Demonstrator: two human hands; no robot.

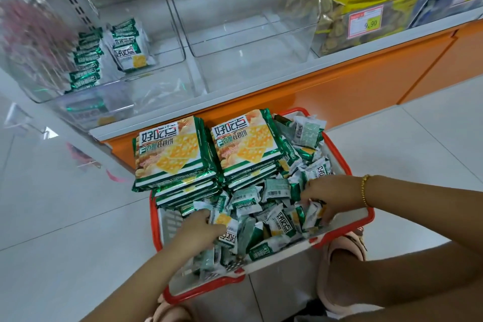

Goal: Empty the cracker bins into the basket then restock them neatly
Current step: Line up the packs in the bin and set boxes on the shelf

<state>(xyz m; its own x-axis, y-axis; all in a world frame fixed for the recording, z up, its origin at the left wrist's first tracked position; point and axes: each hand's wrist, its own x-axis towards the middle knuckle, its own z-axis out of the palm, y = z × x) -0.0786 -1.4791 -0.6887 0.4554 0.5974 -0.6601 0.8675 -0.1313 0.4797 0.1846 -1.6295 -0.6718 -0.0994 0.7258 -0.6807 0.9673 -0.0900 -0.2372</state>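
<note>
Head view. I am crouched over the basket [154, 225], which sits on the floor against the shelf base.

Left grip [198, 227]: fingers curled and pinching the edge of one of the small packs [271, 206]. That pack lies just right of my fingertips, with its long axis running roughly back toward me.

Right grip [329, 196]: fingers bent down into the same heap. I cannot tell whether they hold a pack or only press on the pile.

The small packs are loose in the near half of the basket. They lie under and between both grips and face every way, so they share no common axis.

The big packs [172, 154] stand in two flat stacks just ahead of both grips, at the far end of the basket, faces up.

The left bin [162, 73] is well ahead of and above the left grip. It already holds a few packs on edge in rows at its left side. The mid bin [248, 42] is ahead of the gap between the grips and holds nothing.

Judgement: restocking is under way and most stock is not yet shelved. The move turns on reach, which is up and forward from the heap. The left grip is nearer the left bin. Each pack needs turning to match the standing rows before it goes in.
</note>
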